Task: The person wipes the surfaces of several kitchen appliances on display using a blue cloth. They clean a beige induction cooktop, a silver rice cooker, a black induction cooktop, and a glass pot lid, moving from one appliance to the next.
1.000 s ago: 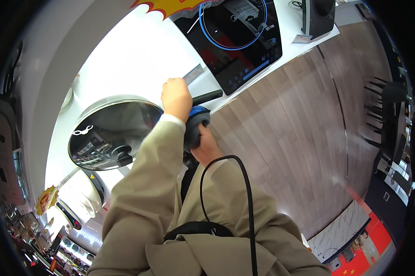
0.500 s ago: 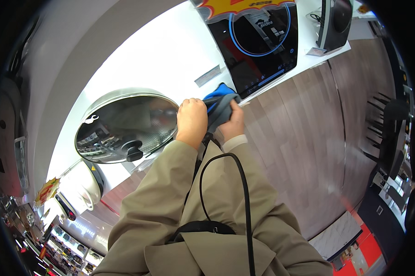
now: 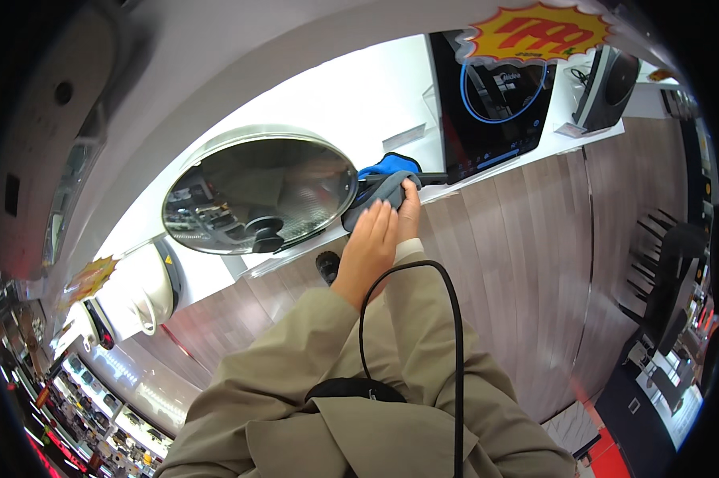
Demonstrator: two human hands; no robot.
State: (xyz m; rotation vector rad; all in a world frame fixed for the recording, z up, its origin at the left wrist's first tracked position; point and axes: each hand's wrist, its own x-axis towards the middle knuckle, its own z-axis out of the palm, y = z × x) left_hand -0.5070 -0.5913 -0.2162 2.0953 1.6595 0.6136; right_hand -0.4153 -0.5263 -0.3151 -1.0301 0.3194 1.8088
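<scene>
A grey-and-blue cloth [image 3: 391,187] is bunched around the black handle [image 3: 433,178] of a pan at the counter's front edge. My right hand [image 3: 409,213] grips the cloth, its thumb on the grey side; the other fingers are mostly hidden. My left hand [image 3: 370,245] lies close beside it, fingers stretched out and together, tips at the lower edge of the cloth. Whether they press on it I cannot tell. Left of the hands, the pan is covered by a domed glass lid [image 3: 248,183] with a black knob [image 3: 265,233].
A black induction cooktop [image 3: 487,135] with a lit blue ring stands right of the pan, below a yellow-and-red price sign [image 3: 539,33]. A dark upright appliance [image 3: 607,92] is farther right. A white appliance [image 3: 140,287] stands at left. A black cable [image 3: 457,350] loops before my coat.
My left hand has come off its closed hold on the cloth and moved nearer me, fingers now straight. More of the handle shows. The view has shifted, moving the counter rightward in the picture.
</scene>
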